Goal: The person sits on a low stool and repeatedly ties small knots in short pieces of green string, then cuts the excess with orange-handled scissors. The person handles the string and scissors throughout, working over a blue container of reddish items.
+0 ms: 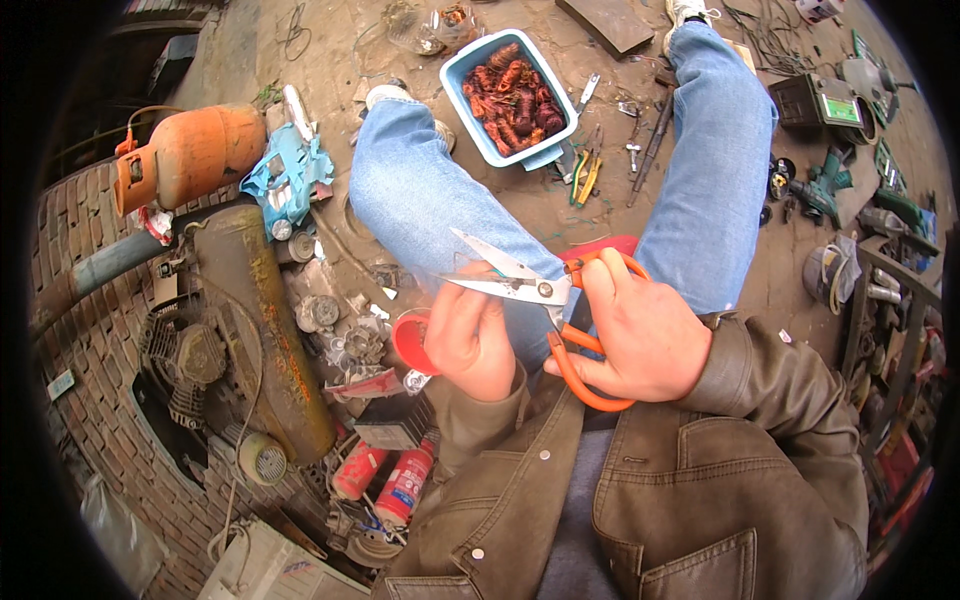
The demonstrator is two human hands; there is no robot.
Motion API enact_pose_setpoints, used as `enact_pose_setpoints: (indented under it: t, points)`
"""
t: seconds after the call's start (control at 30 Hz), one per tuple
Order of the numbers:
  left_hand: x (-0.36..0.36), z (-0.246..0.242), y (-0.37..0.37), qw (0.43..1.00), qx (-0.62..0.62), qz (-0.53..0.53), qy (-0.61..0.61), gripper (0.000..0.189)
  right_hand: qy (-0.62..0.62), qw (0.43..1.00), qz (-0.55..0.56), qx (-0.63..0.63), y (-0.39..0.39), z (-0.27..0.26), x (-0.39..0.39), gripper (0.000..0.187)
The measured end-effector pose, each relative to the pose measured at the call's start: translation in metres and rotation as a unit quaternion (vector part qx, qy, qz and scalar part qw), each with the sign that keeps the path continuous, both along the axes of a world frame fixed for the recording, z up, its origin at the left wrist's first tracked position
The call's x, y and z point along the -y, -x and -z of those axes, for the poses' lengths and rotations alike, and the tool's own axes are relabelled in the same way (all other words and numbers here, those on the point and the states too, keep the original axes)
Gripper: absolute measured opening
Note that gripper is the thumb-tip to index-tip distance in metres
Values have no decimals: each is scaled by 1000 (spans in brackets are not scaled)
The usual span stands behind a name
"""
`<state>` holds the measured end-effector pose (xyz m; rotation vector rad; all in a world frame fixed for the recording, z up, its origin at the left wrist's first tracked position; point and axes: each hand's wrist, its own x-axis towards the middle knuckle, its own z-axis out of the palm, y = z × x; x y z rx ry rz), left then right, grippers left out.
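Orange-handled scissors point(546, 289) are held with blades apart in my right hand point(643, 337), whose fingers pass through the handle loops. The blades point left, across my left hand point(471, 337). The fingertips of my left hand are pinched together behind the lower blade; a thin, blurred strand seems to be there, but I cannot tell what it is. Beyond my knees sits a light blue plastic basin point(491, 154) with reddish-brown copper wire bundles or coils point(514, 97). Pliers with yellow handles point(590, 180) and pliers with green handles point(578, 176) lie beside it.
An orange gas cylinder point(206, 154), a rusty tank point(259, 322) and a red cup point(412, 341) are at the left. Red canisters point(405, 484) lie near my left side. A dark rod point(651, 150), a green power tool point(826, 184) and a battery point(814, 101) are at the right.
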<state>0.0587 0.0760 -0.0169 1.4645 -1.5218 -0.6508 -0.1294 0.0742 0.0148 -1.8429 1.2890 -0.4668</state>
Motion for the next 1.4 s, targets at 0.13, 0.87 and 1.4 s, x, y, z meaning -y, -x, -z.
enact_pose_setpoints:
  t: [0.13,0.87,1.4]
  points:
    - [-4,2,-5,997,76,8,14,22,0,1000,4,13,0,2,0,65]
    - [-7,11,-13,992,103,43,59,24,-67,997,-14,-20,-4,4,-10,64]
    - [-8,14,-13,990,115,39,65,24,-51,998,-11,-29,-2,11,-13,59]
